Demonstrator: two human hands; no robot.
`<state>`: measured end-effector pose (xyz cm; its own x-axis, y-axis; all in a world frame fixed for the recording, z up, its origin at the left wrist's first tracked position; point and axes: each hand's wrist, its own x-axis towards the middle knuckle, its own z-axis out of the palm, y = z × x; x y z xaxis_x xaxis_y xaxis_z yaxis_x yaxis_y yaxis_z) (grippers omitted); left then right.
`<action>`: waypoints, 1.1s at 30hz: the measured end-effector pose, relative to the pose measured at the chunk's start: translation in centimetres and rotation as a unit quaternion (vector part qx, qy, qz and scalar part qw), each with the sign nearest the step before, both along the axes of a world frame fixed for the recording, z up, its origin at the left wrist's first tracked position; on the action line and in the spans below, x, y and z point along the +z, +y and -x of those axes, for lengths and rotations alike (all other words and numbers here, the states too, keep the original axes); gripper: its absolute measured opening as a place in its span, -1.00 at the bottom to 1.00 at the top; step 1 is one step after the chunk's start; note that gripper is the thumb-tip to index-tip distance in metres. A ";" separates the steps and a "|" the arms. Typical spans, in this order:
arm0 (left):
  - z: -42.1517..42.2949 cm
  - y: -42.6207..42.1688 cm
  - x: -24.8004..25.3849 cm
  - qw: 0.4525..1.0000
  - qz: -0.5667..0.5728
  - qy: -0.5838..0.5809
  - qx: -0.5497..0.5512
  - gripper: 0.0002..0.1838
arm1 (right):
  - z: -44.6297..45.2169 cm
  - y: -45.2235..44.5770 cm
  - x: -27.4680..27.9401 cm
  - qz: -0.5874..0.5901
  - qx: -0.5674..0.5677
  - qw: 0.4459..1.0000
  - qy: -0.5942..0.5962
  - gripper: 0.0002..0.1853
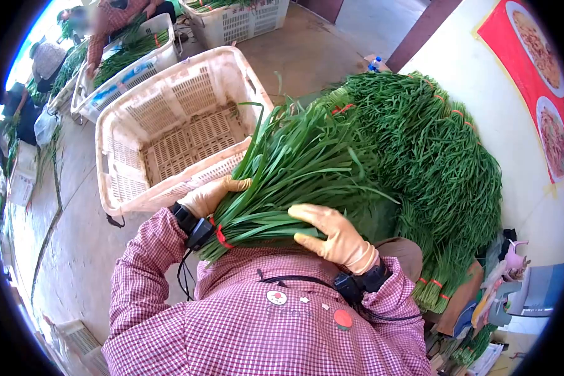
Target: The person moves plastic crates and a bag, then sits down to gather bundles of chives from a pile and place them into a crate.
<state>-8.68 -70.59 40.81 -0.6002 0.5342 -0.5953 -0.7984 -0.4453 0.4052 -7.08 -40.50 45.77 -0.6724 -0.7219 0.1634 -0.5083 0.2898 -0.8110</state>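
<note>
A large bunch of garlic chives (307,163) lies across my front, its leaves fanning up and to the right. A red band (222,237) ties it near the cut ends at the lower left. Wearing a pale rubber glove, my left hand (212,197) grips the bunch from its left side, just above the band; part of the fingers is hidden by leaves. My right hand (335,235), gloved too, rests against the leaves on the near right side, thumb and fingers apart.
A white plastic crate (169,125) stands just ahead on the left. Banded chives (438,150) are heaped along the wall at right. A co-worker (116,25) bends over a chive-filled crate (163,59) at upper left. A blue-capped bottle (375,63) stands behind the heap.
</note>
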 end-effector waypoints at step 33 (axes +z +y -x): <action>0.0 4.2 11.8 0.596 0.562 0.553 -0.154 -0.22 | -0.5 10.2 -3.1 -0.084 -0.376 0.923 0.006 -0.46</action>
